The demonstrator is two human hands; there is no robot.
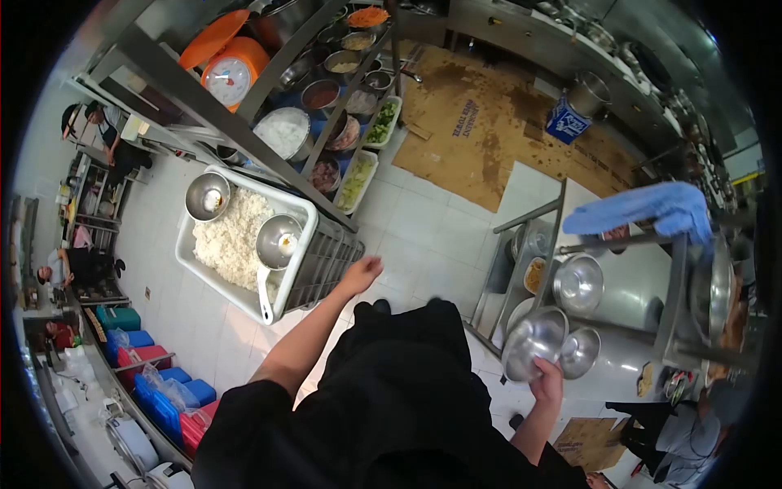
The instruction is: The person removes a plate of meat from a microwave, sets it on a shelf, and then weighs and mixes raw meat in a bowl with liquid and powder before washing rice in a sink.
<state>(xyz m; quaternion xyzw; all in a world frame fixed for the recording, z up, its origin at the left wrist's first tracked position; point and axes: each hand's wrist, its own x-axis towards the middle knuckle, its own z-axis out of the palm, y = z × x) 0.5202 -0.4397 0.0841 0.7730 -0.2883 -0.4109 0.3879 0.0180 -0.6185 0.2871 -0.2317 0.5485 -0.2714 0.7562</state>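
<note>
The right hand [547,383] has its fingers closed on the rim of a steel bowl [529,338], held in front of the right-hand steel desk [623,359], near two similar bowls. The thin metal looks light, stiff and hard to break, though probably slick if wet; the rim seems the surest grip, thumb to one side and fingers to the other. The left hand [360,277] hangs near the rice tub [300,259], its fingers loosely curled, apparently empty, though the wide view leaves them small.
</note>
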